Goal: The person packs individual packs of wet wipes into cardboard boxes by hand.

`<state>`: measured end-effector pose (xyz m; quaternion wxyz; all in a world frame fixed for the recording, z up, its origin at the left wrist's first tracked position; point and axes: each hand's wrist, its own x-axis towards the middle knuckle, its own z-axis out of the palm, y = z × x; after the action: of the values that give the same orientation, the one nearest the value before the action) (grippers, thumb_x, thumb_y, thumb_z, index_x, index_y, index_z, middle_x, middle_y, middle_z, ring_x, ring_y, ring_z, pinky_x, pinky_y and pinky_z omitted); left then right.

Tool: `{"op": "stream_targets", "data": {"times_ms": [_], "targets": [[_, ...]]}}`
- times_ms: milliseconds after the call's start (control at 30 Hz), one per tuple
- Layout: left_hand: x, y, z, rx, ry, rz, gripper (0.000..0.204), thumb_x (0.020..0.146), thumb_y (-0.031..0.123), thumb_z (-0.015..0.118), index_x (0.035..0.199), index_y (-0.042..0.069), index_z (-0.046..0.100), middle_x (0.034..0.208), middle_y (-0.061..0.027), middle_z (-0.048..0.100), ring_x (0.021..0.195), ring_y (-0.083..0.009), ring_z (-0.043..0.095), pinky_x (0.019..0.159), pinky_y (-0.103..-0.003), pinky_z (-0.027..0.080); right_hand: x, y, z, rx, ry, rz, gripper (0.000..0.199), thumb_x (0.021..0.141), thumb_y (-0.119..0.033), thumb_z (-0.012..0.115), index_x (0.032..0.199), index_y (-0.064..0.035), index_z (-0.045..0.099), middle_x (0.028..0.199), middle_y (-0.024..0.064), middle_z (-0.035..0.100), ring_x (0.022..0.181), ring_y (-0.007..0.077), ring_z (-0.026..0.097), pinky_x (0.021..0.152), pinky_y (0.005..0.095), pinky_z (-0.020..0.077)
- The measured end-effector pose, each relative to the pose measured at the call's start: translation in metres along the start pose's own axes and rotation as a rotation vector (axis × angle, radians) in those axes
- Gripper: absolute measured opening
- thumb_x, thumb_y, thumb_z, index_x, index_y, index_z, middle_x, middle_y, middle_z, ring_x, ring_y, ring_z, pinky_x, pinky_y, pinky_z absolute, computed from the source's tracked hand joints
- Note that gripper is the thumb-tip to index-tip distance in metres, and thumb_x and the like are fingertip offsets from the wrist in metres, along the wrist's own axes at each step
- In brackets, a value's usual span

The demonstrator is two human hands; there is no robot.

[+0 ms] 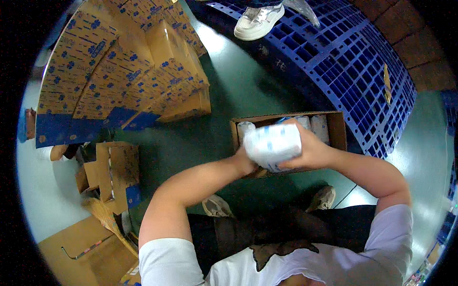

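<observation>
A blue pallet (353,52) lies beyond the open cardboard box (338,129); above the box's near edge, a white plastic-wrapped pack (272,145) is gripped from both ends; right hand (311,150) curls over it; left hand (245,161) presses its lower end.

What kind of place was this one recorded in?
Likely a warehouse or packing area: stacked printed cartons, a blue plastic pallet on a green floor, and both hands holding a white pack over an open carton of similar packs.
</observation>
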<state>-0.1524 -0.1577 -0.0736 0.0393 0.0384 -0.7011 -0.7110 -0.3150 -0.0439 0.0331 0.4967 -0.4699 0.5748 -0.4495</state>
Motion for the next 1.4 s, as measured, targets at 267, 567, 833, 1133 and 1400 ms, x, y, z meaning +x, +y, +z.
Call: {"op": "stream_targets", "data": {"times_ms": [267, 567, 833, 1133, 1400], "targets": [[0.005, -0.007, -0.01, 1.584, -0.834, -0.278, 0.035, 0.081, 0.033, 0.048, 0.109, 0.014, 0.059, 0.12, -0.0098, 0.053, 0.111, -0.0285, 0.047, 0.092, -0.052, 0.034, 0.035, 0.099, 0.016, -0.499, 0.095, 0.582, 0.098, 0.061, -0.055, 0.071, 0.12, 0.013, 0.031, 0.103, 0.0288, 0.055, 0.094, 0.0357, 0.057, 0.08, 0.0393, 0.046], [0.039, 0.002, -0.022, 1.341, -0.842, -0.729, 0.031, 0.068, 0.02, 0.064, 0.097, 0.008, 0.066, 0.105, -0.0071, 0.062, 0.11, -0.0273, 0.05, 0.094, -0.042, 0.033, 0.024, 0.094, 0.007, -0.628, -0.021, 0.474, 0.089, 0.061, -0.051, 0.072, 0.109, 0.0155, 0.039, 0.097, 0.03, 0.056, 0.082, 0.0379, 0.06, 0.072, 0.04, 0.0485], [0.023, 0.028, -0.033, 1.319, -0.661, -0.405, 0.014, 0.071, 0.007, 0.058, 0.081, 0.0, 0.064, 0.099, -0.0172, 0.061, 0.084, -0.032, 0.062, 0.064, -0.04, 0.053, 0.049, 0.124, 0.045, -0.955, -0.115, 0.549, 0.067, 0.071, -0.049, 0.065, 0.109, 0.0024, 0.044, 0.089, 0.0217, 0.062, 0.084, 0.0362, 0.061, 0.068, 0.044, 0.0496], [-0.005, 0.002, 0.012, 0.96, -0.256, -0.388, 0.033, 0.087, 0.017, 0.044, 0.112, -0.004, 0.05, 0.126, -0.0203, 0.041, 0.108, -0.0338, 0.048, 0.086, -0.04, 0.045, 0.023, 0.113, 0.006, -1.057, -0.134, 0.558, 0.036, 0.078, -0.039, 0.058, 0.086, -0.0045, 0.065, 0.087, 0.0162, 0.064, 0.082, 0.0333, 0.062, 0.072, 0.0431, 0.051], [-0.006, -0.023, -0.017, 0.975, -0.477, -0.155, 0.038, 0.083, 0.023, 0.05, 0.116, 0.005, 0.048, 0.123, -0.0206, 0.045, 0.1, -0.0375, 0.054, 0.089, -0.042, 0.044, 0.007, 0.11, -0.011, -0.876, -0.11, 0.245, 0.029, 0.084, -0.031, 0.053, 0.077, -0.0039, 0.058, 0.069, 0.0174, 0.059, 0.071, 0.0349, 0.058, 0.062, 0.0444, 0.0453]]}}
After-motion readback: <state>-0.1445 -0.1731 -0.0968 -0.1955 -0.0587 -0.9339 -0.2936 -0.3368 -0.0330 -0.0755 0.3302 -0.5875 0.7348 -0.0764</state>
